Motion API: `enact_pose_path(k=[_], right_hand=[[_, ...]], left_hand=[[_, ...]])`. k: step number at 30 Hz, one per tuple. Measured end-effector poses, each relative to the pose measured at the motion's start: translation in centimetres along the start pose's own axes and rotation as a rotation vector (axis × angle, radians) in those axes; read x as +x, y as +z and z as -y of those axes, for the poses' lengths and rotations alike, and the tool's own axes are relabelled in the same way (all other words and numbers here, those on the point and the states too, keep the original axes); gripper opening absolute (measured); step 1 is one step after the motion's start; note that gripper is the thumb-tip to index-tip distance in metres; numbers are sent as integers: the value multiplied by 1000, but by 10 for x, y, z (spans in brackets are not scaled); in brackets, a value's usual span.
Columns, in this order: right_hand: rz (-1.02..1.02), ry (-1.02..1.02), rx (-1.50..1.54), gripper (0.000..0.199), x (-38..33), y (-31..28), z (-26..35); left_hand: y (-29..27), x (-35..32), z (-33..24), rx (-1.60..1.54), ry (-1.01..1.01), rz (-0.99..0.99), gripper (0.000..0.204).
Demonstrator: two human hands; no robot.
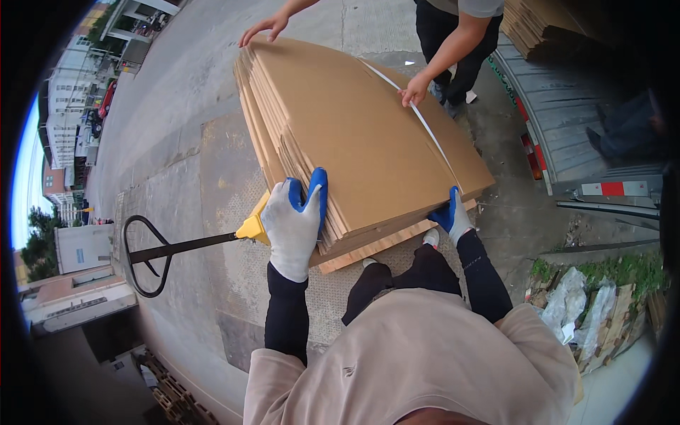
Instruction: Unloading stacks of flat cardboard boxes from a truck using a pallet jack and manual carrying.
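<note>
A tall stack of flat brown cardboard sheets (368,134) stands in front of me on a wooden pallet (386,244). A white strap (428,131) runs across its top. My left hand (290,227), in a white glove with blue fingertips, grips the stack's near left edge. At the near right edge, close to the strap's end, my right hand (455,214) in the same kind of glove holds the stack; its lower fingers are partly hidden. Across from me, a co-worker's one hand (265,28) rests on the far left corner and the other hand (416,88) holds the strap.
A pallet jack with a black loop handle (166,249) and yellow body (253,223) is at the stack's left. To the right is a truck bed (559,134) with more cardboard (542,25) on it. Pallets with plastic film (588,312) lie at the lower right.
</note>
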State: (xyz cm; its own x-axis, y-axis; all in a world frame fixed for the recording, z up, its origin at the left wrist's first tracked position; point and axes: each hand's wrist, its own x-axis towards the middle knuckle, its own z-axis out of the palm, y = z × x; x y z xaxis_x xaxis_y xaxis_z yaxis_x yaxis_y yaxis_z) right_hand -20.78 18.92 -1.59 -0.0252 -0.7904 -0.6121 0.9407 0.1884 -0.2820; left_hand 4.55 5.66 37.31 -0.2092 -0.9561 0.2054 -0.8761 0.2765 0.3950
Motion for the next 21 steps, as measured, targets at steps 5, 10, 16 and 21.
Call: enact_pose_path(k=[5, 10, 16, 21], right_hand=[[48, 57, -39, 88, -17, 24, 38], [60, 30, -221, 86, -18, 3, 66], [133, -89, -383, 74, -21, -8, 96], [121, -23, -198, 84, -27, -38, 130]], left_hand=[[-8, 23, -44, 29, 96, 77, 58], [2, 32, -76, -89, 205, 125, 63], [24, 44, -112, -278, 399, -11, 65], [24, 66, -144, -287, 471, 90, 68]])
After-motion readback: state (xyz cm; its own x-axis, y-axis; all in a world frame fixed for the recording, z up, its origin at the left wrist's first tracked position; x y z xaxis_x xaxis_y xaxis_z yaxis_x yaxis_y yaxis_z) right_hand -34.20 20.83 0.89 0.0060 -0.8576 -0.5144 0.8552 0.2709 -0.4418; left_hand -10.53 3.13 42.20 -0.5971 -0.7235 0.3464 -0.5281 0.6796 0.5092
